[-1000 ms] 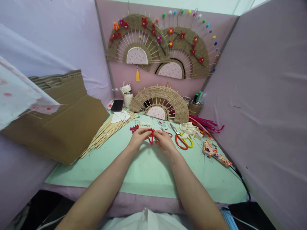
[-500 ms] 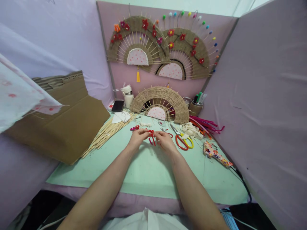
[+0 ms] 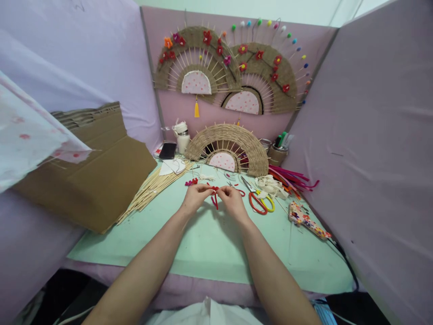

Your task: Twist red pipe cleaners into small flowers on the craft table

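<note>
Over the middle of the green table, my left hand (image 3: 197, 198) and my right hand (image 3: 232, 201) pinch a small red pipe-cleaner flower (image 3: 214, 190) between them. Red stem ends dangle below it; its finer shape is too small to make out. Just left of my left fingertips lies a cluster of finished-looking red and magenta pipe-cleaner flowers (image 3: 191, 182). Beyond my right hand are small red-handled scissors (image 3: 241, 192) and large scissors (image 3: 257, 203) with red and yellow handles. A twine-wrapped fan (image 3: 230, 132) stands upright behind both hands.
Thin sticks (image 3: 152, 191) and a cardboard sheet (image 3: 88, 176) lie left. At right are a glue gun (image 3: 308, 220) with its cord, off-white fabric strips (image 3: 271, 186) and pink pipe cleaners (image 3: 294, 174). A bottle (image 3: 182, 139), phone (image 3: 168, 151) and pen holder (image 3: 278, 153) stand at the back.
Both hands stay nearly in place, with fingers shifted slightly on the red flower. Its dangling ends now hang closer together. The whole view has moved a little.
</note>
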The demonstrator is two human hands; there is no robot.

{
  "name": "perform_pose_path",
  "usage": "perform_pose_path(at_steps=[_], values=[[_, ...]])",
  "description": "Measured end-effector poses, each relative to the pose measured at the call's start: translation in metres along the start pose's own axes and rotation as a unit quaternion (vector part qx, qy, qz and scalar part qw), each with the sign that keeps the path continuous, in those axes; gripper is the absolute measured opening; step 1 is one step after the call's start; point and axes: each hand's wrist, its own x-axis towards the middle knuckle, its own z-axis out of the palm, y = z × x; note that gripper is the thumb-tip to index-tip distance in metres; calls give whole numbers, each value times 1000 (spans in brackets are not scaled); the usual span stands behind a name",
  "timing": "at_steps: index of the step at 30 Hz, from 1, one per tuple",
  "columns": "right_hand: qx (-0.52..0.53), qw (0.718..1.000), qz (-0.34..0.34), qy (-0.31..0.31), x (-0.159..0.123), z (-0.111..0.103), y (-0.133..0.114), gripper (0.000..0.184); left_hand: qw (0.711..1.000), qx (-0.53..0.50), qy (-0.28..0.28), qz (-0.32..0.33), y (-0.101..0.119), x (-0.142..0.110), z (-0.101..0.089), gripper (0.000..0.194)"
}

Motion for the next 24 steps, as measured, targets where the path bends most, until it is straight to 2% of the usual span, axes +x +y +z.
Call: perform_pose_path(at_steps=[4, 12, 18, 24], values=[[-34, 999, -15, 15, -1, 2, -1, 24, 1000, 0, 9, -1, -4, 1, 0, 17], [33, 999, 27, -12, 2, 0, 0, 27, 999, -17, 37, -15, -5, 1, 1, 17], [14, 1000, 18, 11, 3, 0, 8, 21, 1000, 20, 24, 2, -7, 1, 2, 17], [26, 999, 42, 8, 4, 1, 11, 18, 999, 36, 0, 38, -18, 6, 0, 12]])
